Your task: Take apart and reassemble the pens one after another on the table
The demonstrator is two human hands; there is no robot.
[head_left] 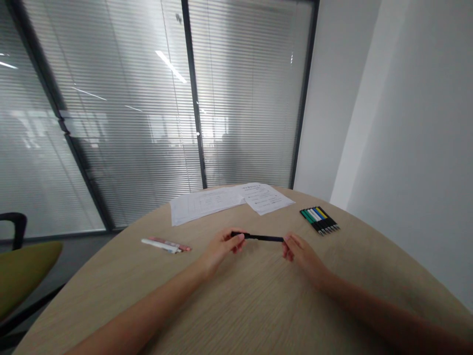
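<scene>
A slim black pen [264, 238] is held level above the middle of the table, one end in each hand. My left hand [226, 246] is closed, with thumb and fingers pinching the pen's left end, where a thicker part shows. The fingertips of my right hand [297, 249] close around its right end, which they partly hide. To the right lies a neat row of several black-bodied pens [320, 220] with green, white, blue and yellow sections. Left of my left hand, a few white and pinkish pens [166, 244] rest close together on the table.
Printed sheets of paper [207, 203] overlap near the far edge of the round wooden table [236, 305]. Beyond it stands a glass partition with blinds [251, 98]. A white wall [414, 148] is at the right, and a green chair [29, 266] at the left.
</scene>
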